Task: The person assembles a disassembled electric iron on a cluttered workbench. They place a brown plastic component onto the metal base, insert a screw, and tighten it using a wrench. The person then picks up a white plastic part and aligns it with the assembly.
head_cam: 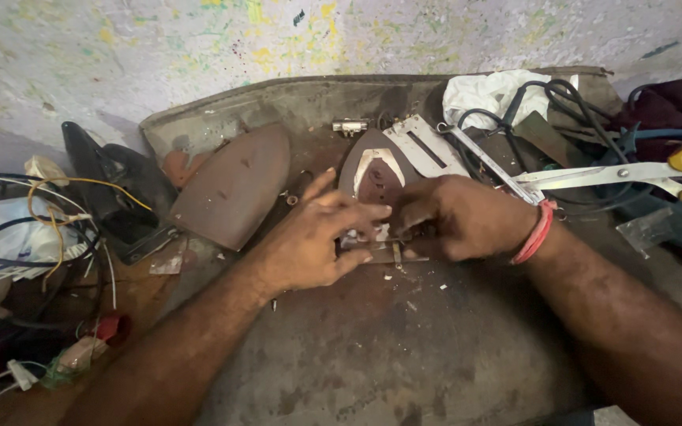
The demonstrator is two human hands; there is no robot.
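A dismantled iron base (pixel 378 175), dark and pointed with a pale inner piece, lies on a worn board (pixel 372 347). My left hand (pixel 315 241) rests on its near end with fingers spread, the fingertips pressing small parts there. My right hand (pixel 461 216), a red band at the wrist, is curled over the same end and pinches a small metal part; what exactly it grips is hidden by the fingers. A flat metal plate (pixel 426 146) leans beside the base.
A brown iron soleplate (pixel 234 187) lies to the left, beside a black iron shell (pixel 112 189). Tangled cables and a white bag (pixel 9 244) fill the left side. Yellow-handled scissors (pixel 633 173), a white cloth (pixel 492 91) and black cords lie right.
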